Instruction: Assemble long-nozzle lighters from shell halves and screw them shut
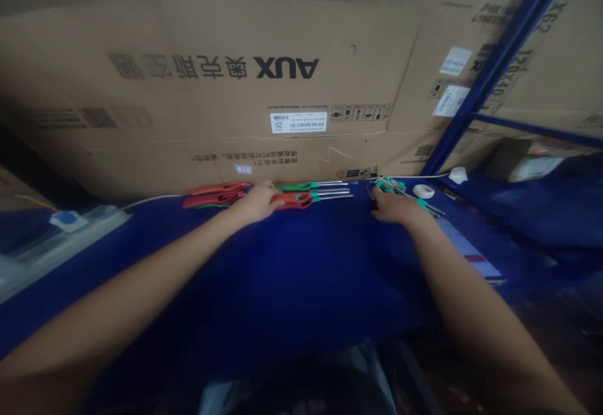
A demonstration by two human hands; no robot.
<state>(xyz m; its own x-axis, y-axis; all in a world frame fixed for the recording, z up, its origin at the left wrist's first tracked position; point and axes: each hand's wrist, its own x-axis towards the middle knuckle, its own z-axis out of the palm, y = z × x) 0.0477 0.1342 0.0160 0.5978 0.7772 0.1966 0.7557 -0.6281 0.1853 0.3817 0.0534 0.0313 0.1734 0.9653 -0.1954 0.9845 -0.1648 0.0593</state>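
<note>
The red-handled tool lies at the far edge of the blue tabletop, under the left hand, whose fingers curl loosely onto it. Green-handled tools lie just behind. The right hand touches small teal tools; its finger state is unclear. Cardboard boxes stand behind.

Both forearms are bare from the lower frame edge to the wrists; no sleeve, watch, ring or glove shows. The left hand and right hand are bare, fingers partly blurred. Light grey clothing shows at bottom centre.
</note>
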